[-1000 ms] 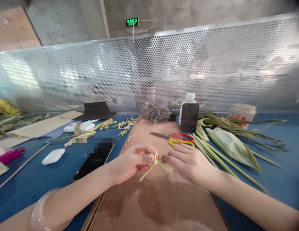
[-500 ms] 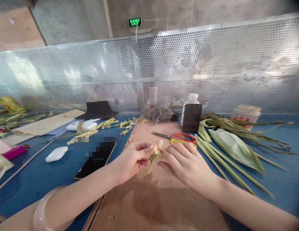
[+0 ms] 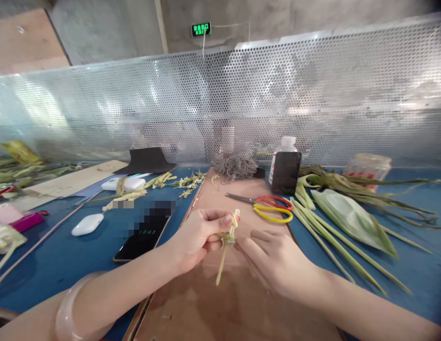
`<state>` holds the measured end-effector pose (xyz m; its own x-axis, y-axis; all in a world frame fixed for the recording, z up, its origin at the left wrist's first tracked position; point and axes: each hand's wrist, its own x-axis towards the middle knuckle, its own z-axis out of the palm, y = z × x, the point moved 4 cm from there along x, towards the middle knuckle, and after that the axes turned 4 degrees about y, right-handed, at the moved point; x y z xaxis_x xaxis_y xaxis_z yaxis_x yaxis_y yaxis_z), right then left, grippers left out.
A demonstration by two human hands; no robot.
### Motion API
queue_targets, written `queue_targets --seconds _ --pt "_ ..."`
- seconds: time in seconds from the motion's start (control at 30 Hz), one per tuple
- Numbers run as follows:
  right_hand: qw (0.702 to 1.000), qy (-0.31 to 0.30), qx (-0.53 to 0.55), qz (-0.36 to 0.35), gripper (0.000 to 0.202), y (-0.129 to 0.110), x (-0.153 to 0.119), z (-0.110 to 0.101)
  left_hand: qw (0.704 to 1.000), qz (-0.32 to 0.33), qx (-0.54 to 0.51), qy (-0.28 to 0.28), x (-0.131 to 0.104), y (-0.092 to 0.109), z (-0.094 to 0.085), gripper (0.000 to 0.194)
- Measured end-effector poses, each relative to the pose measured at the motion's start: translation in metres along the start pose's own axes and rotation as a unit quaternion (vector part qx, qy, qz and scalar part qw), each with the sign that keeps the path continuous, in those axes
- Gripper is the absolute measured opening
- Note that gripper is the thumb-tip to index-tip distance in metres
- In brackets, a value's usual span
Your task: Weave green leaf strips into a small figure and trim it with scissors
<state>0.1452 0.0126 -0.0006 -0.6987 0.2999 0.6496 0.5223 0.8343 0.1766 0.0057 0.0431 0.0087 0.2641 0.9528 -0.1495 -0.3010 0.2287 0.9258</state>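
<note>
Above the wooden board (image 3: 192, 303), my left hand (image 3: 202, 237) pinches a small piece of folded, knotted pale green leaf strip (image 3: 231, 235) between thumb and fingers. One thin end of the strip hangs down and a short end sticks up. My right hand (image 3: 277, 258) is closed at the right side of the piece, its fingertips on the lower part; its thumb is mostly hidden. Beyond the hands lie scissors (image 3: 243, 198) with red and yellow handles, their blades pointing left.
Right of the board are long green stalks (image 3: 334, 241), a broad leaf (image 3: 351, 218), dried leaves and a jar (image 3: 369, 168). A bottle (image 3: 288, 141) stands behind a black box (image 3: 286, 173), near grey string (image 3: 236, 168). At left lie a phone (image 3: 144, 239) and a white case (image 3: 87, 224).
My right hand has moved down and slightly toward me, uncovering the scissors' yellow handle. More of the hanging strip shows below the piece. My left hand keeps its pinch.
</note>
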Motion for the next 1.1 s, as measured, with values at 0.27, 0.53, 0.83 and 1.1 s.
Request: queue_targets --seconds 0.27,0.53,0.83,1.1 --pt "0.995 -0.059 0.076 0.034 0.030 0.004 -0.004 -0.001 0.999 -0.021 0.026 -0.001 -0.001 -0.003 -0.002 0.020" --pt "0.995 -0.067 0.076 0.005 0.025 0.006 -0.009 0.001 0.998 -0.018 0.038 -0.039 0.002 -0.003 -0.006 0.018" --pt "0.995 0.087 0.013 0.052 0.025 0.030 -0.009 -0.007 0.986 0.073 0.123 -0.085 0.005 0.008 -0.012 0.009" --pt "0.998 0.057 0.026 0.019 0.026 0.027 -0.010 -0.007 0.938 0.043 0.267 -0.218 -0.004 -0.001 0.006 0.004"
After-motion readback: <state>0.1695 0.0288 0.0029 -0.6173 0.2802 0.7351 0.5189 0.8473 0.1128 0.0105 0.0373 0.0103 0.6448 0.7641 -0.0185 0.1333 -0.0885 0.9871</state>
